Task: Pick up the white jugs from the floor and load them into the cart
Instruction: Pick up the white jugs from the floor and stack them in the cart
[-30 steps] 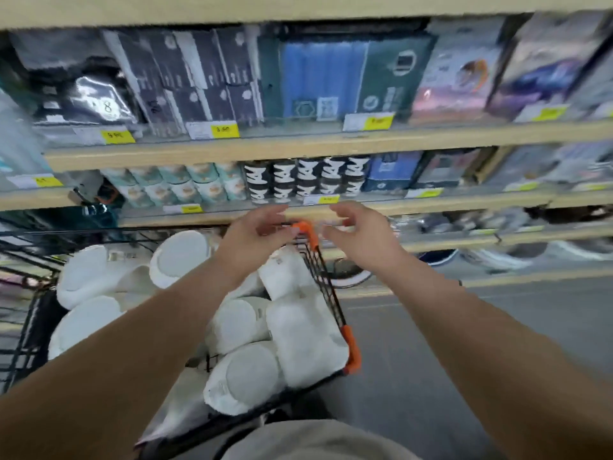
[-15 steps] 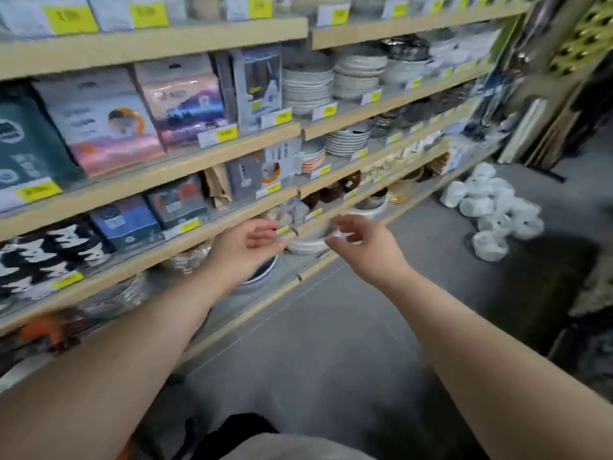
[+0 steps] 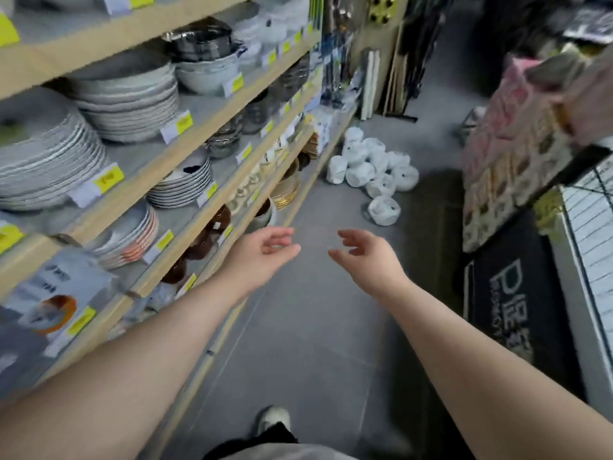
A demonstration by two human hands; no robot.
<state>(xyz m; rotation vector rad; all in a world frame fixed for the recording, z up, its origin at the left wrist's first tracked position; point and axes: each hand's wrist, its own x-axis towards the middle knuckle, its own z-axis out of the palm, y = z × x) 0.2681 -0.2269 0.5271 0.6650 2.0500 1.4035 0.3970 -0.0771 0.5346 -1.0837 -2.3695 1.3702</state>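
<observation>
Several white wrapped jugs (image 3: 371,164) lie in a pile on the grey floor, down the aisle beside the bottom shelf. One jug (image 3: 383,210) sits apart at the near side of the pile. My left hand (image 3: 265,252) and my right hand (image 3: 366,255) are stretched out in front of me, side by side, with fingers loosely curled and nothing in them. Both hands are well short of the jugs. The cart is out of view.
Wooden shelves (image 3: 185,134) with stacked plates and bowls run along the left. A display of packaged goods (image 3: 510,154), a dark mat (image 3: 507,293) and a wire rack (image 3: 593,247) stand on the right. My shoe (image 3: 273,419) is on the open grey floor between them.
I let go of the cart's orange-cornered rim and turned right. The cart has left the view and the jug pile down the aisle has come in and grown nearer. Both hands stay empty.
</observation>
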